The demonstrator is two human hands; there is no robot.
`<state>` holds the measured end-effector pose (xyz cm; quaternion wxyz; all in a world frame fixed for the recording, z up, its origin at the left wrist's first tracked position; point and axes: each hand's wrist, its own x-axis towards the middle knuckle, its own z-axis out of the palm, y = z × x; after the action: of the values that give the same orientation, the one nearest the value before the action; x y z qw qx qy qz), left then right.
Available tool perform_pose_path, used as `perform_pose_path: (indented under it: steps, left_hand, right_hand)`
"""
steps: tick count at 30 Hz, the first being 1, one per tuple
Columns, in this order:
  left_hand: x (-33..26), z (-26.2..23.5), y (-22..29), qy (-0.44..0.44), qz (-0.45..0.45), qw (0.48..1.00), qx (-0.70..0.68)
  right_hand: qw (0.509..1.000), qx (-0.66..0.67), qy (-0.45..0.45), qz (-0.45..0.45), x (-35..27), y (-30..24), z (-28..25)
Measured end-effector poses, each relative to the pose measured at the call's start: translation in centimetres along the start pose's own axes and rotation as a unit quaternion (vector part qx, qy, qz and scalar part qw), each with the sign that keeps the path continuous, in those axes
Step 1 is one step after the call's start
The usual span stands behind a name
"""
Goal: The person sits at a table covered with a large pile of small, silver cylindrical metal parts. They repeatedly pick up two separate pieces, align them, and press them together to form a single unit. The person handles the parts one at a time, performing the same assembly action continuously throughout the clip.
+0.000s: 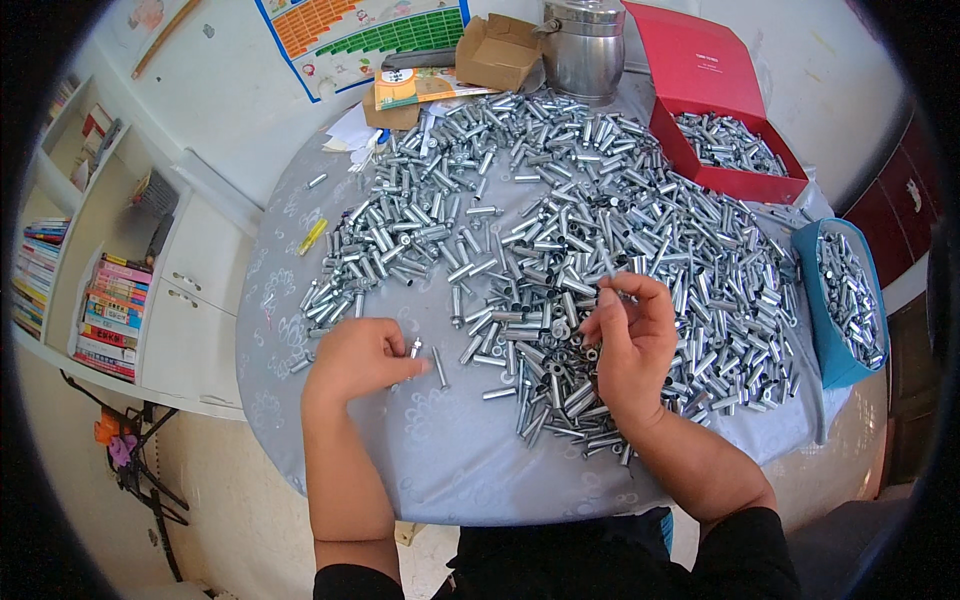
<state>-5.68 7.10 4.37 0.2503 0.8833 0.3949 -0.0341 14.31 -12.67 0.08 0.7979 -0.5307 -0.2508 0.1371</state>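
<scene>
While most of the metal sleeves [600,230] lie loose in a wide heap across the bench [450,460], I have a piece in each hand. My left hand [355,360] rests on the grey cloth near the bench's front edge, its grip closed around a small silver pin [413,349] whose tip pokes out past my fingers; a second pin [440,368] lies just beside it on the cloth. My right hand [630,340] is raised over the heap's near edge, thumb and fingertips pinched shut on a thin silver piece [612,280], too small to identify.

As for progress, I judge only a part is through. A red box [740,180] at the far right holds a layer of sleeves, and a blue bin [815,330] at the right edge is partly filled with more. The loose heap is far bigger than either lot, so I reckon the bulk is left to handle. A steel pot [585,45] and a small cardboard box [497,52] stand at the far side.
</scene>
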Motion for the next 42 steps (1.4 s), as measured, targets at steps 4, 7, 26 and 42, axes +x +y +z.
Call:
perform_pose_path:
  steps: [4,7,26,42]
  left_hand:
    - [0.1,0.3,-1.5,-0.033,0.067,0.997,-0.006]
    - [0.7,1.3,-0.7,0.033,0.157,0.981,-0.105]
    - [0.7,5.8,5.8,0.108,0.289,0.886,-0.345]
    - [1.1,6.5,5.5,-0.028,0.154,0.817,-0.555]
  right_hand:
    - [0.999,0.0,0.03,-0.036,0.2,-0.6,0.9]
    - [0.999,-0.012,-0.049,-0.016,-0.2,-0.4,0.2]
    - [0.95,-0.222,-0.22,0.0,-0.2,0.2,-0.4]
    - [0.958,-0.165,-0.196,-0.129,0.6,0.3,0.0]
